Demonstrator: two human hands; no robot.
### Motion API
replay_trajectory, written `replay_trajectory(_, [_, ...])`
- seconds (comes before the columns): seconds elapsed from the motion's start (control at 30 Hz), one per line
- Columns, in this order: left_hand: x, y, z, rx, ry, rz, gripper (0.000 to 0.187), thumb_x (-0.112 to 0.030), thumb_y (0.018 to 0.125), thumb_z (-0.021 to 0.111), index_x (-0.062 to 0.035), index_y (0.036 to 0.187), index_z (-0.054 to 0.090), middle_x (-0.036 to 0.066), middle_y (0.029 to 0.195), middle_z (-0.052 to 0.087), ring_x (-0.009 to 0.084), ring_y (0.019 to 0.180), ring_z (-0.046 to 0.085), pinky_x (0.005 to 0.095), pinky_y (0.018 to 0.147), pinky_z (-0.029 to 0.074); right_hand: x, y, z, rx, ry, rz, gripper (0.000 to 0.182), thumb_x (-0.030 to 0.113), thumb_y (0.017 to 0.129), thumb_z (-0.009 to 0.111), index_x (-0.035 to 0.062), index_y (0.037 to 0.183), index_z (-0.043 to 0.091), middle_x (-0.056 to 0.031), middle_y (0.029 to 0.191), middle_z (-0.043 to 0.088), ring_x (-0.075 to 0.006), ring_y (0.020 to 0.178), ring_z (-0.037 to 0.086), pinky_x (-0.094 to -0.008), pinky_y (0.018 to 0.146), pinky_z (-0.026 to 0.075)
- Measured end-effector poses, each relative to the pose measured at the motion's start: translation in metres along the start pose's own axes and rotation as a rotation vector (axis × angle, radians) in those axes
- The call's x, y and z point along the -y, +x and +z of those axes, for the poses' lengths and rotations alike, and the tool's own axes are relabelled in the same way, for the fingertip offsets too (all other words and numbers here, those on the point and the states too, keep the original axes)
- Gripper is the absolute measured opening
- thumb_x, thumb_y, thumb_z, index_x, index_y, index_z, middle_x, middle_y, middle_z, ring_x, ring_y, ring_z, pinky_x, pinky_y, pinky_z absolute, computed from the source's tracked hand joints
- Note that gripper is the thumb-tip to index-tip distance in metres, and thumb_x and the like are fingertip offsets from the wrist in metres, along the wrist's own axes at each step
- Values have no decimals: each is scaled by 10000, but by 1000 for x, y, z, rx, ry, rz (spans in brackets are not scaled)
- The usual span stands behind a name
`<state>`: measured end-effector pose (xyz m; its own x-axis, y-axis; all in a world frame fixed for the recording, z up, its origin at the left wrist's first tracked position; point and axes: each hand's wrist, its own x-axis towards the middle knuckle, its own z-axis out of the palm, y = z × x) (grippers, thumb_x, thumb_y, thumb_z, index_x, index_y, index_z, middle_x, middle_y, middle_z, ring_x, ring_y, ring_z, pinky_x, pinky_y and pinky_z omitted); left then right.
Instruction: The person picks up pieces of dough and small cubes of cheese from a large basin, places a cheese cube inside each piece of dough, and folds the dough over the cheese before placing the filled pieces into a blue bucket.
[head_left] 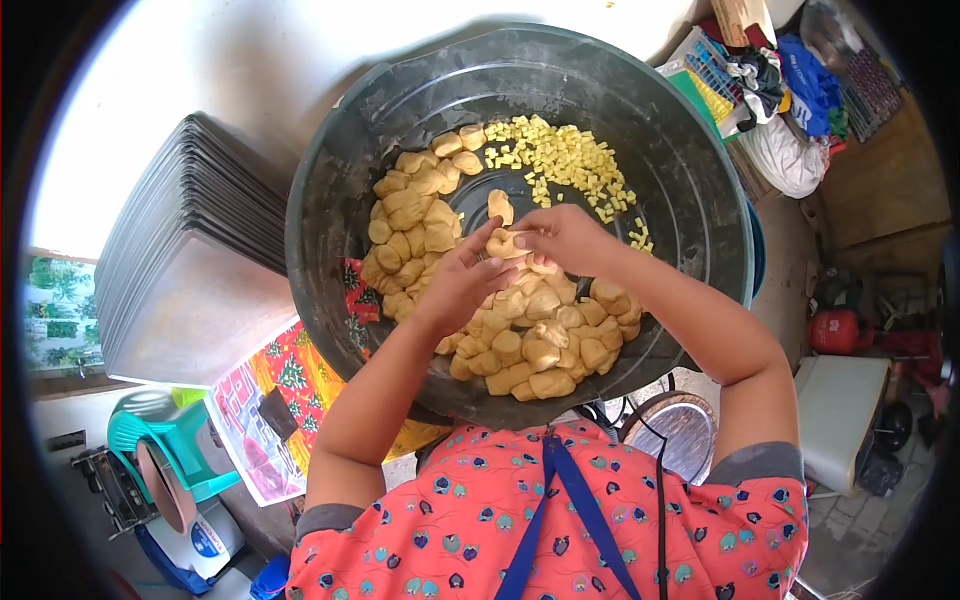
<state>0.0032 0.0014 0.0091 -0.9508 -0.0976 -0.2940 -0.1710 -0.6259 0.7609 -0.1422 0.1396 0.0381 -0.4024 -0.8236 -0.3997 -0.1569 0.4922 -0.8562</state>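
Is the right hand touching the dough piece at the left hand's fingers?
Touching. The head view shows the right hand meeting the near edge of the dough piece, with no gap between them.

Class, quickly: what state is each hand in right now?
Left hand: partly closed, holding a small, rounded tan dough piece.
Right hand: closed on that same dough piece.

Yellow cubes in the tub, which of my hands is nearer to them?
Right. Your right hand is just below the yellow cubes in this view; your left hand is farther off, lower and to the left.
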Motion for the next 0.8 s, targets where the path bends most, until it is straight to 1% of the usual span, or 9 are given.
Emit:
replay_trajectory(0.07, [6,2,-6,-24,365,126,441,-40,899,537,14,1319,412,129,1181,529,131,989,580,265,876,496,4,-2,-1,43,181,-30,293,204,883,611,7,1100,618,-77,785,637,-102,673,586,-237,623,487])
replay_trajectory(0.17, [10,5,-14,-92,371,221,454,-89,891,587,19,1305,433,119,1174,545,124,943,601,273,864,509,14,-8,4,72,198,-102,270,213,885,614,8,1059,641,-55,752,633,-89,651,576,-223,600,484])
replay_trajectory(0.27, [8,3,-8,-71,343,256,395,-116,903,576,33,1255,476,116,1138,573,151,893,627,292,839,529,13,-8,4,56,141,-45,269,209,875,629,15,1061,644,-43,763,634,-83,655,567,-225,605,485])
replay_trajectory(0.4, [-9,-6,16,-80,-116,89,309,-174,905,581,40,1127,562,106,1048,620,197,902,638,313,810,546,15,-6,-8,45,127,-18,265,175,839,667,19,1052,649,-35,770,633,-76,691,563,-228,652,484])
replay_trajectory(0.5, [0,1,6,-82,-83,101,368,-231,922,554,28,1181,518,105,1078,599,215,904,640,335,824,540,13,-7,-5,44,147,-233,306,143,800,697,37,1081,637,-32,788,633,-80,710,567,-236,669,483])
replay_trajectory(0.6, [4,4,-7,-89,178,122,464,-288,940,513,12,1283,423,102,1144,556,205,917,628,339,872,514,20,-13,5,-47,123,-272,336,99,775,700,56,1099,619,-65,876,644,-127,750,591,-262,693,485])
replay_trajectory(0.67, [6,5,-12,-92,264,118,509,-329,955,473,3,1326,368,97,1154,538,196,923,617,336,901,496,31,-20,11,-98,-59,-241,333,104,787,681,63,1110,607,-98,947,636,-178,767,600,-284,701,484])
replay_trajectory(0.7, [5,4,-7,-80,137,86,504,-332,959,460,2,1327,369,94,1153,535,194,943,606,336,910,489,35,-22,12,-124,-151,-225,331,106,793,672,66,1115,602,-115,982,632,-204,775,604,-295,705,483])
replay_trajectory(0.8, [2,-1,7,-38,-160,23,500,-346,973,418,-7,1335,360,87,1166,515,191,1005,573,342,941,465,6,-13,18,-296,-464,-506,252,114,826,629,47,1067,610,-145,991,625,-271,791,609,-315,713,479])
